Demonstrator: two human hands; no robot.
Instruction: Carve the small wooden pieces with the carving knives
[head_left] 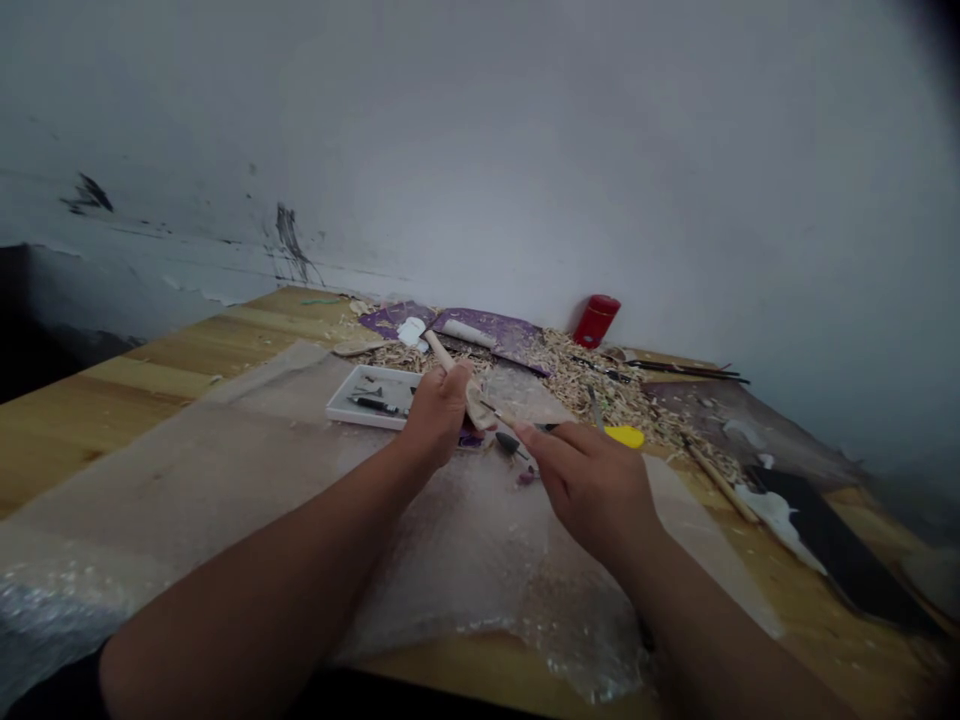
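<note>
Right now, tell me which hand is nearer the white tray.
Left. The left hand sits just right of the tray, by its edge; the right hand is farther right.

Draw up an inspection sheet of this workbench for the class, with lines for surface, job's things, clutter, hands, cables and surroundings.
surface: light wooden table, under a tan paper sheet and clear bubble wrap.
job's things: pale carved wood piece on a round wooden handle; slim dark-handled metal tool.
clutter: pale wood shavings; white rectangular tray of small tools; red cylindrical canister; yellow plastic piece.
hands: left hand grips the round wooden handle; right hand holds the slim dark-handled metal tool.
cables: nothing seen.
surroundings: scuffed white wall.
</note>
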